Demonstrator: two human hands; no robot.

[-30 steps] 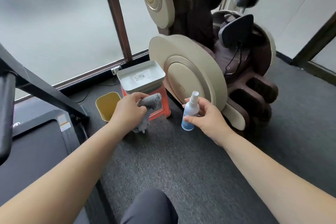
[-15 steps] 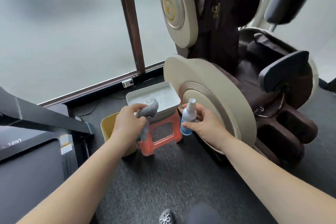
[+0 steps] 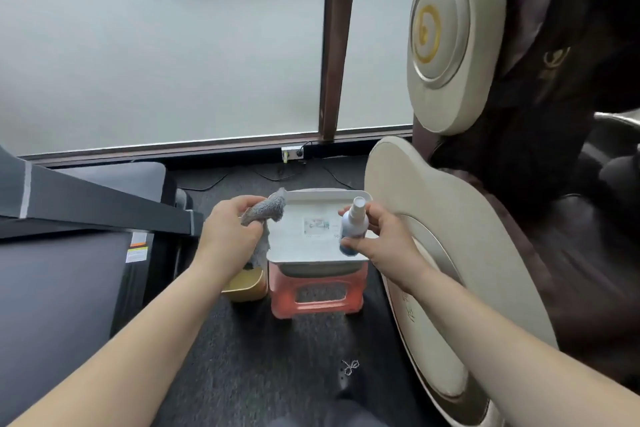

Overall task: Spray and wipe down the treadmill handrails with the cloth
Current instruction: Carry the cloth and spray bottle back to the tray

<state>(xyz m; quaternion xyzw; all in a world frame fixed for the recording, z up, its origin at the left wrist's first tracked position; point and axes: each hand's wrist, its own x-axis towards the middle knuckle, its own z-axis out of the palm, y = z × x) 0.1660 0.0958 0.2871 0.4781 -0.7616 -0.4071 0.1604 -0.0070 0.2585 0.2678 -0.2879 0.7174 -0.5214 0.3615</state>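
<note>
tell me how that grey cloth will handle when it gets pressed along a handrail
The grey cloth is probably floppy: it bunches in the left hand and a tail droops below the fist. Its fuzzy surface suggests it is light and grips rather than slides. It will likely mould around a rail, though loose ends may trail.

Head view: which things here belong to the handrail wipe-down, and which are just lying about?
For the job:
cloth in left hand
spray bottle in right hand
treadmill

Lying about:
white tray
red stool
yellow bin
massage chair

Grey cloth; white-blue spray bottle; red stool; yellow bin.
</note>
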